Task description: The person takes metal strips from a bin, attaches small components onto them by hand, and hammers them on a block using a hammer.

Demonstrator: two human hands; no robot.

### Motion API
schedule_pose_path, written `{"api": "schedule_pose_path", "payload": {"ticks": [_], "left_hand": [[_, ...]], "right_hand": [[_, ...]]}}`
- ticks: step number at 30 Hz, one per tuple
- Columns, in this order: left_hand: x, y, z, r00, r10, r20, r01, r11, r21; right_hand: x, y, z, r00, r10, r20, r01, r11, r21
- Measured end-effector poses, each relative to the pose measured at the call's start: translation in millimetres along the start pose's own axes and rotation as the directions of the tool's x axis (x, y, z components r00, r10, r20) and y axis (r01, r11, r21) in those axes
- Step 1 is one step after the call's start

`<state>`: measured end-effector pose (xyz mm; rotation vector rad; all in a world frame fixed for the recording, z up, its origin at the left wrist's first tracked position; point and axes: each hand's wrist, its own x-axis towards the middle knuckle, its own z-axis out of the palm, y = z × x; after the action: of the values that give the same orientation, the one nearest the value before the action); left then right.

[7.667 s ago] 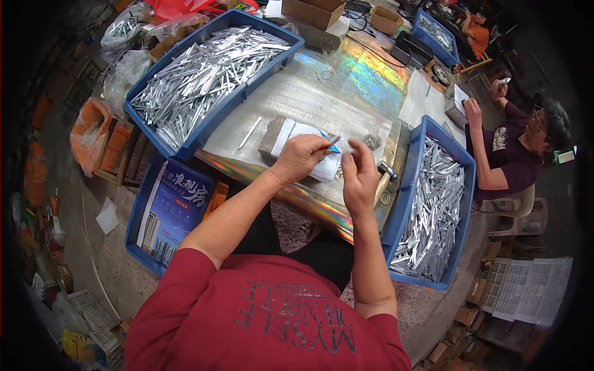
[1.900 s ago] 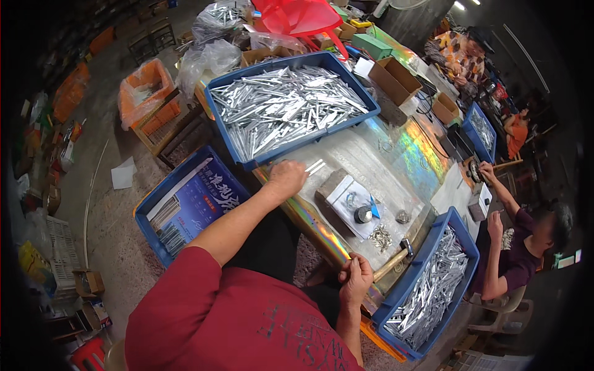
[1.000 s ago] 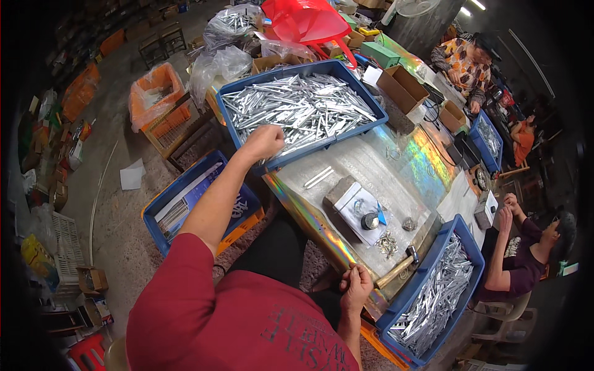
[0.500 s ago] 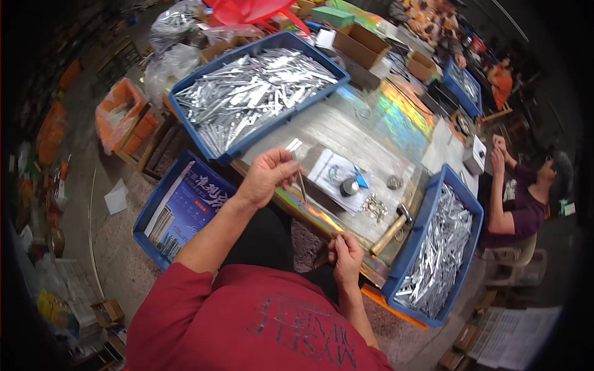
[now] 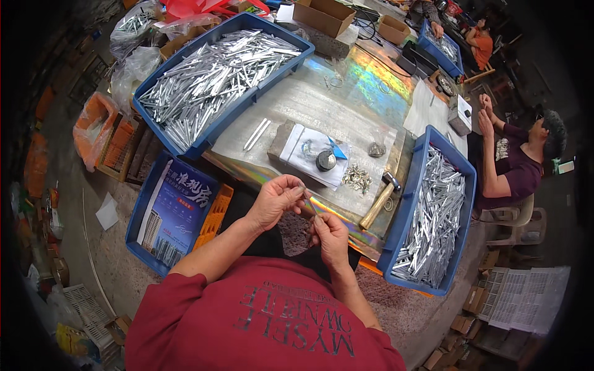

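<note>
Left hand (image 5: 273, 203): thumb and forefinger pinching the upper end of a thin strip (image 5: 312, 206). Right hand (image 5: 331, 238): fingers pressed together on its lower end, the rest curled in toward my palm. I hold the strip aslant between both hands, in front of my shirt (image 5: 272, 309), by the near edge of the bench (image 5: 371, 73).

Just beyond my hands: block (image 5: 280, 141), white paper (image 5: 297, 154) on top, carrying a black knob (image 5: 325, 161) and a blue piece (image 5: 337, 150). Left of the block, a loose pair (image 5: 257, 135) of strips lies side by side, apart. Right of it, a heap of small parts (image 5: 357, 178); then the hammer (image 5: 376, 206), head pointing away from me.

Left bin (image 5: 252, 96) and right bin (image 5: 416, 283): both heaped with silvery strips. Co-worker (image 5: 518, 164) seated beyond the right bin, both hands raised.
</note>
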<state>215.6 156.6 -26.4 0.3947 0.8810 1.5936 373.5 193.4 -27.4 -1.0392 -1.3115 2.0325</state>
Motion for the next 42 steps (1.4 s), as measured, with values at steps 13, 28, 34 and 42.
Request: {"api": "schedule_pose_path", "payload": {"ticks": [13,28,34,42], "left_hand": [[-3.4,15.1,-10.1,0.941,-0.056,0.333,-0.214,0.664,0.716],[-7.2,-1.3,-24.1,0.890,-0.375,0.258,0.096,0.708,0.700],[-7.4,-3.7,-23.4,0.895,-0.367,0.252,0.177,0.813,0.555],[-8.1,-7.2,-23.9,0.896,-0.363,0.256,0.204,0.848,0.489]], "right_hand": [[5.3,-24.4,-37.4,0.761,-0.574,0.302,0.536,0.295,-0.791],[45.3,-31.1,-80.2,0.764,-0.636,0.113,0.312,0.210,-0.927],[65.7,-21.4,-78.3,0.824,-0.566,-0.004,-0.066,-0.088,-0.994],[68.1,-29.9,-70.4,0.922,-0.384,-0.046,-0.130,-0.197,-0.972]]}}
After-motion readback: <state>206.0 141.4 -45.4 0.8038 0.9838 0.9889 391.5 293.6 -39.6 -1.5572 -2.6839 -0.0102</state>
